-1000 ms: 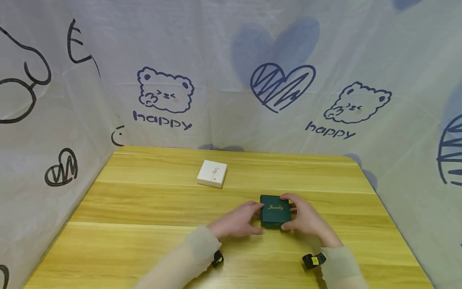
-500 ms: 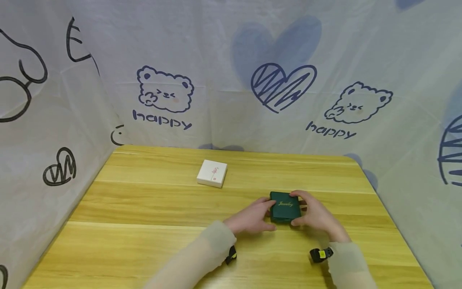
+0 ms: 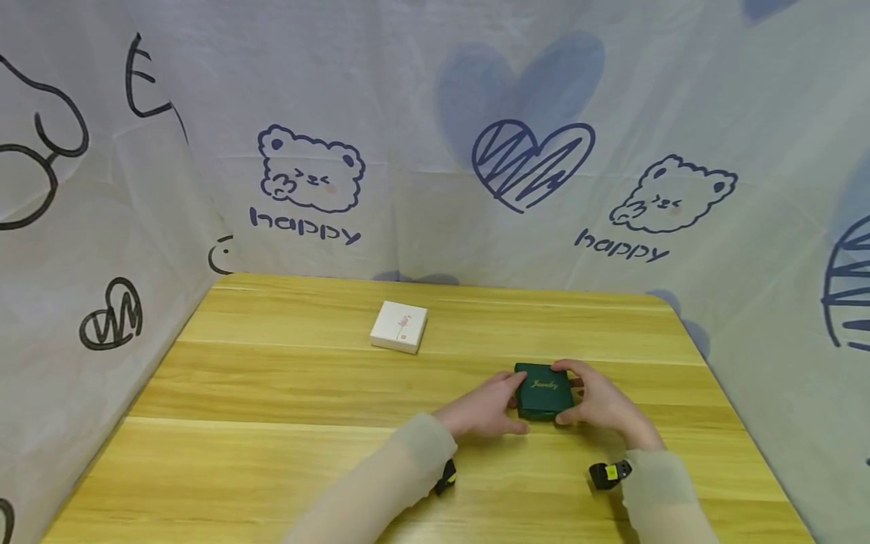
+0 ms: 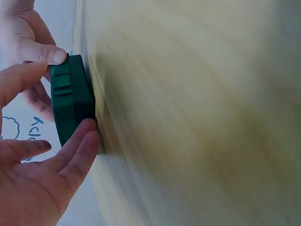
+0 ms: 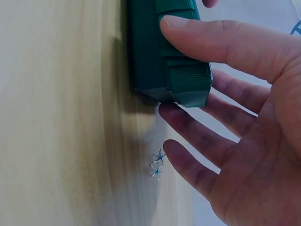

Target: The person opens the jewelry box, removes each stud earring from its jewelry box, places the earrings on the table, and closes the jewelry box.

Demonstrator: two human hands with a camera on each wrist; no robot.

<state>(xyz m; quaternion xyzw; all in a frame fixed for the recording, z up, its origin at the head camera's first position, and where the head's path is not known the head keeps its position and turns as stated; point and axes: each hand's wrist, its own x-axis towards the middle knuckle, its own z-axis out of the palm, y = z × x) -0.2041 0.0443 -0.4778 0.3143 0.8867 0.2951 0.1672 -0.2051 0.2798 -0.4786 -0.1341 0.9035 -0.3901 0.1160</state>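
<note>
A dark green jewelry box (image 3: 545,392) with gold "Jewelry" lettering lies lid up between both hands, right of the table's middle. My right hand (image 3: 607,406) pinches its right side, the thumb at the front and a finger at the far corner. Along the left side, fingers of my left hand (image 3: 485,408) touch the box; in the left wrist view they are nearly straight. Two tiny star-shaped pieces (image 5: 158,164) show on the table by the box in the right wrist view; the right hand seems to hide them from the head view. The box looks shut.
A white square box (image 3: 399,326) with a pink flower print stands farther back on the wooden table (image 3: 272,393). Printed cloth (image 3: 421,151) hangs behind the table and along both sides. Each wrist wears a small black camera (image 3: 609,474).
The jewelry box has slid right and slightly back, with both hands moving along with it; most of this happened in the first half second. The white box has stayed in place.
</note>
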